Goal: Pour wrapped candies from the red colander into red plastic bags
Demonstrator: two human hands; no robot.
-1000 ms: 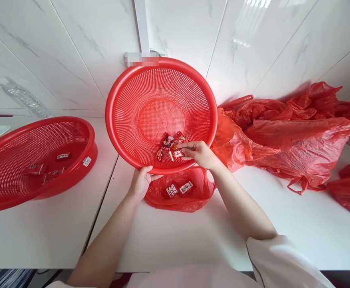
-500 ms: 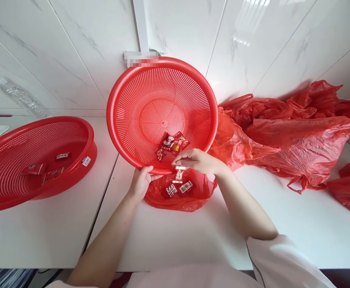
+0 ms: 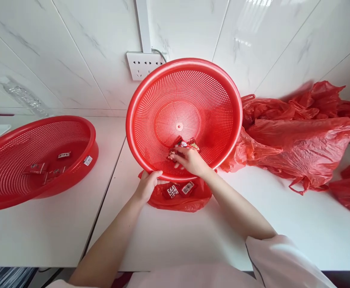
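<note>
A red plastic colander is tilted towards me, its near rim above an opened red plastic bag. My left hand is closed on the near-left rim, thumb over the edge. Inside the colander, my right hand is pinched at the edge of a small pile of red snack packets. One small packet shows at its fingertips; the hand partly covers the pile. In the bag lie two dark red packets with white labels, one on the left and one on the right.
Another red colander with several packets stands at left. Full red plastic bags are heaped at right. Against the tiled wall are a clear plastic bottle and a socket panel. A seam crosses the white table.
My right hand took a packet out over the bag's opening, then returned empty of it to the pile. The colander and my left hand have shifted right, uncovering the socket panel.
</note>
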